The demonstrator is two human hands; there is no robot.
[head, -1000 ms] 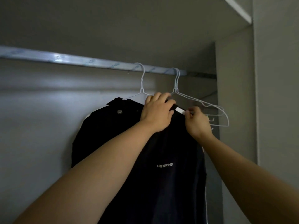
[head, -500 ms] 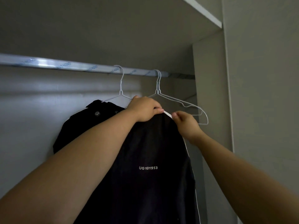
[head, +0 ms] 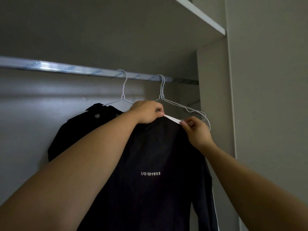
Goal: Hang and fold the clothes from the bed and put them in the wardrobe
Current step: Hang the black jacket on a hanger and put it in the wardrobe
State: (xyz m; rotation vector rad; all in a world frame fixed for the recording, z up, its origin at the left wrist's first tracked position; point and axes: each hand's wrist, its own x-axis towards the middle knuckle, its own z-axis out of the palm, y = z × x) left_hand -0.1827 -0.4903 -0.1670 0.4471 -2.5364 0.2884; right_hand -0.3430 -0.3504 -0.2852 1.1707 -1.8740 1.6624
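Observation:
A black garment with white lettering "UG101953" hangs in front of me inside the wardrobe. My left hand grips its top edge near the collar. My right hand pinches the right end of a white strip at that top edge. A second black garment with metal buttons hangs behind on a white wire hanger from the silver rail. Empty white wire hangers hang on the rail just behind my hands.
The wardrobe's side panel stands close on the right. A shelf runs overhead above the rail. The pale back wall is bare to the left of the garments.
My hands have drawn apart along the garment's top edge, baring more of the white strip between them. The view has shifted slightly.

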